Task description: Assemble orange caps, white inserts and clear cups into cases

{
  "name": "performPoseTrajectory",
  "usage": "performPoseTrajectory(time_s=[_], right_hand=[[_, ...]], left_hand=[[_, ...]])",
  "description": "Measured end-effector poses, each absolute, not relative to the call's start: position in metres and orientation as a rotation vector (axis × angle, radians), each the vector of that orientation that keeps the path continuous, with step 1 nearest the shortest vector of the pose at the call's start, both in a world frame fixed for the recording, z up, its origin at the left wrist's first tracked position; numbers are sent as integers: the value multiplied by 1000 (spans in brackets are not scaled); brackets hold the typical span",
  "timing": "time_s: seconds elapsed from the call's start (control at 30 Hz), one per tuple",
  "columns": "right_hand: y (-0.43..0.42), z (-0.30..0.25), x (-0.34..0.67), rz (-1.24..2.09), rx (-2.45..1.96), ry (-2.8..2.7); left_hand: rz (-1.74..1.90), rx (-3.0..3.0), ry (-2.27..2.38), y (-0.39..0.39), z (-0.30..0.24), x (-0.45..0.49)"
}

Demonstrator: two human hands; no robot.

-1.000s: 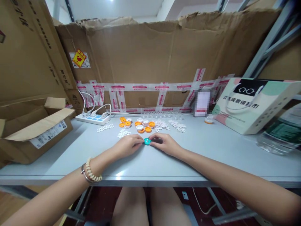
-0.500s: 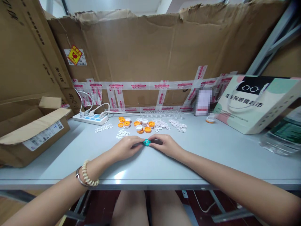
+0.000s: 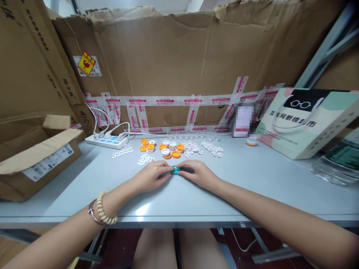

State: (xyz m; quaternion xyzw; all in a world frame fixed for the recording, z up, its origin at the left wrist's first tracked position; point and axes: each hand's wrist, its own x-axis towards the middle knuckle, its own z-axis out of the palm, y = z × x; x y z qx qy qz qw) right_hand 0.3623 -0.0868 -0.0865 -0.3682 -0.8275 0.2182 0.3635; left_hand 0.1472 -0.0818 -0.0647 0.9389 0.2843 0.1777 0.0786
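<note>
A small teal round part (image 3: 175,170) lies on the grey table (image 3: 252,179) between my two hands. My left hand (image 3: 150,175) pinches its left side with curled fingers. My right hand (image 3: 196,172) grips its right side, fingers closed round it and something dark beside it. Just behind the hands lie several orange and white round caps (image 3: 168,148) and heaps of small white rings (image 3: 212,148).
A white power strip (image 3: 106,141) with plugged cables sits at the back left. An open cardboard box (image 3: 36,157) stands on the left. A taped cardboard wall (image 3: 182,74) closes the back. A printed paper bag (image 3: 305,119) and a clear plastic package (image 3: 336,164) lie on the right.
Both hands stay pinched on the teal part, with only small finger shifts. The view has tilted slightly, so everything sits a little lower and to the left.
</note>
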Motion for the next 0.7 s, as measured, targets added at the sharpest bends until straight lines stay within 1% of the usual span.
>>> performPoseTrajectory(time_s=[0.3, 0.5, 0.7], right_hand=[[-85, -89, 363, 518, -912, -2167], [-83, -92, 365, 400, -905, -2206], [-82, -94, 365, 326, -896, -2247]], left_hand=[[509, 2820, 850, -81, -65, 147], [478, 2859, 865, -82, -65, 148], [366, 3000, 840, -78, -59, 148]])
